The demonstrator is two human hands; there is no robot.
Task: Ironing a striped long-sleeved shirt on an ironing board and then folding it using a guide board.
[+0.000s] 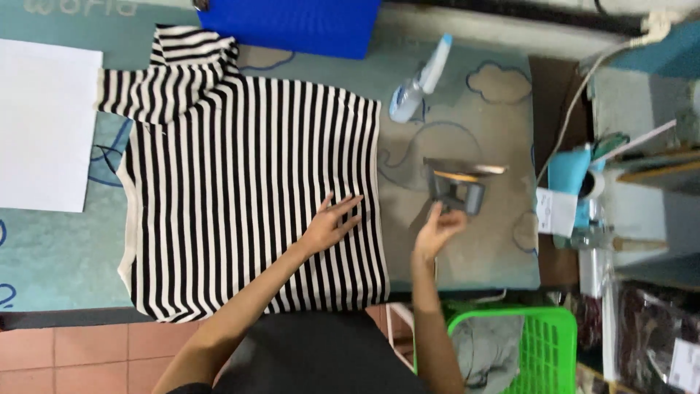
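The left hand [332,222] lies flat with its fingers spread on the lower hem area of one black-and-white striped top [248,190], pressing the cloth to the bench [467,248]. The right hand [437,230] reaches just past the hem, its fingers loosely apart and touching the handle of a grey iron [456,186]; whether they have closed round it I cannot tell. The iron rests on the padded bench cover right of the top, its long axis running across the bench, soleplate end away from the hand.

The top is spread flat, its length running along the bench: the collar and one short sleeve point toward the far left, the hem toward the iron. One spray bottle [419,80], pale blue and white, lies on its side beyond the iron, nozzle angled to the far edge.

Near the person's right elbow stands one green plastic basket [543,343] with grey cloth [488,350] bundled inside. A single white sheet [44,124] lies at the left end, and a blue board [292,25] sits at the far edge above the collar.
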